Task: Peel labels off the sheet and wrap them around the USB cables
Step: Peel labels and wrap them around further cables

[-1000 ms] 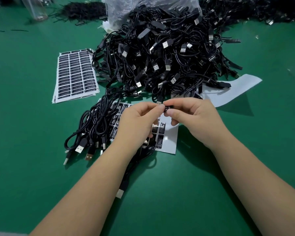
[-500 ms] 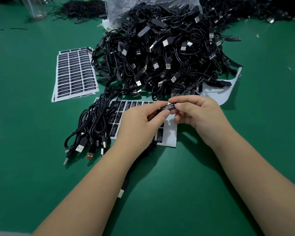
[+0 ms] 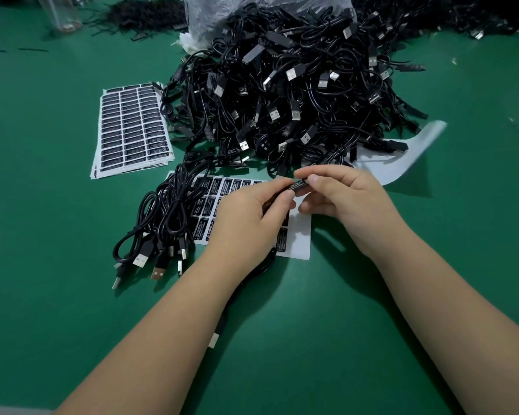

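**Black label pinched onto a cable at frame centre**

Green matting covers the table [image 3: 57, 295] across the whole frame. Just above centre, we see both hands meet on one black USB cable [image 3: 252, 274]. The left hand [image 3: 246, 223] pinches it between thumb and forefinger, and the right hand [image 3: 351, 202] pinches the black label [image 3: 297, 185] wrapped around it, white print facing up. The cable runs down under the left forearm to a plug [image 3: 213, 339] lying lower centre.

Beneath the hands lies the label sheet [image 3: 300, 238], partly peeled, with bare white backing at its right end. A small bundle of cables [image 3: 162, 211] rests on its left edge, plugs pointing toward the lower left. A stack of full label sheets [image 3: 132, 127] sits at centre left. The big heap of cables [image 3: 297, 94] fills the upper centre, with a curled white backing sheet [image 3: 402, 157] at its right foot and a clear plastic bag [image 3: 252, 10] behind.
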